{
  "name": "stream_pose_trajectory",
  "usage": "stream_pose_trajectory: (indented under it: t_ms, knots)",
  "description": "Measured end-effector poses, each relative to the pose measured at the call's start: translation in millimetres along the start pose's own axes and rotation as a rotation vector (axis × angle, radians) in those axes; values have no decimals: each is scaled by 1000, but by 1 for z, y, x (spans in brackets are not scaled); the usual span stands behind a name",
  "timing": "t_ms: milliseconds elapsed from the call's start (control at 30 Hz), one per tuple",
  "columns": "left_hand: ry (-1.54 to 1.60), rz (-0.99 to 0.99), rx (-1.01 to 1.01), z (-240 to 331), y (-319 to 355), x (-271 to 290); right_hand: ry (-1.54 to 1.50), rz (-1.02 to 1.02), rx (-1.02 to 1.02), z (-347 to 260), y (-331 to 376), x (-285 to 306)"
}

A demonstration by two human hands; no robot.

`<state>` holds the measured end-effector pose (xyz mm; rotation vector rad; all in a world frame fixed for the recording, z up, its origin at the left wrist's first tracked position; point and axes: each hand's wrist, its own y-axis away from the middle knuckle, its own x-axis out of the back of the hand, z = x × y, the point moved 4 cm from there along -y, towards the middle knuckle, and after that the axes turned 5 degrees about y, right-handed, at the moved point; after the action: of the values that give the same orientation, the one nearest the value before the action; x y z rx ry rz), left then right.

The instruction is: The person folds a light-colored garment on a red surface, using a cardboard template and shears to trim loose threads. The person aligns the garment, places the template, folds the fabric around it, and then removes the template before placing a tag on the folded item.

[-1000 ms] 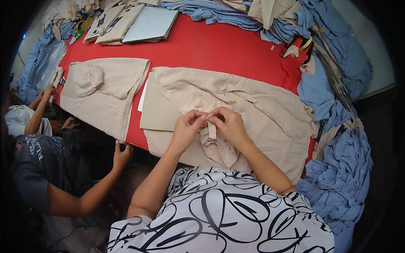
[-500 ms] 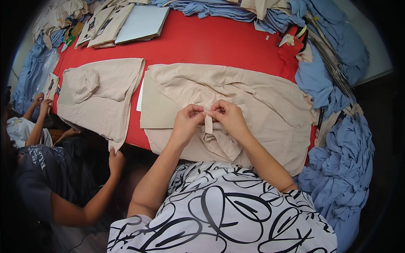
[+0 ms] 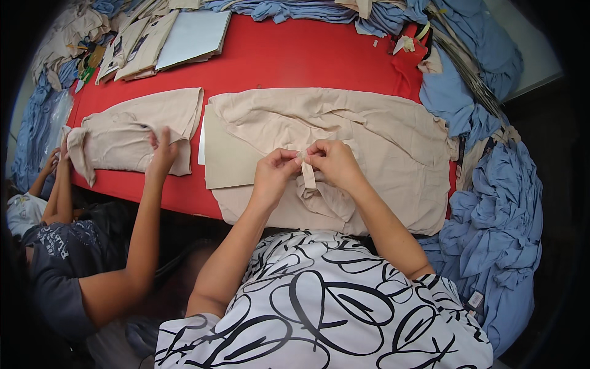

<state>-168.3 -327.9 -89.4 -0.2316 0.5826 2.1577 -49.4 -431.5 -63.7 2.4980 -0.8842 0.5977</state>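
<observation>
A beige shirt lies spread out in front of me, face-down or face-up I cannot tell, with a tan cardboard sheet on its left part. My left hand and my right hand meet over the shirt, both pinching the end of a narrow beige band that looks like part of the collar. Thumbs and index fingers are pressed together on it. A small pale bit shows between the fingertips, too small to name. Below the band sits a bunched fold of the same cloth.
To my left a co-worker's hand is over another beige garment on the red table. Grey-white boards and folded beige garments are stacked at the far left. Blue garments heap along the right edge.
The co-worker has folded over the lower part of the left garment and raised a hand above it. My hands stay pinched on the band, almost unmoved; the view has shifted slightly.
</observation>
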Motion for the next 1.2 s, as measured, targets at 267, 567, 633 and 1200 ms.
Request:
stream_pose_trajectory:
  t_ms: [267,567,633,1200]
  knots:
    - [239,-37,175,-13,-8,5,-127,-30,-8,7,-1,-3]
    - [137,-8,117,-7,-10,2,-196,-47,3,5,3,-3]
    - [158,-30,98,-9,-13,3,-240,-50,14,12,1,-6]
    - [363,-20,139,-19,-15,2,-363,-1,20,7,5,-12]
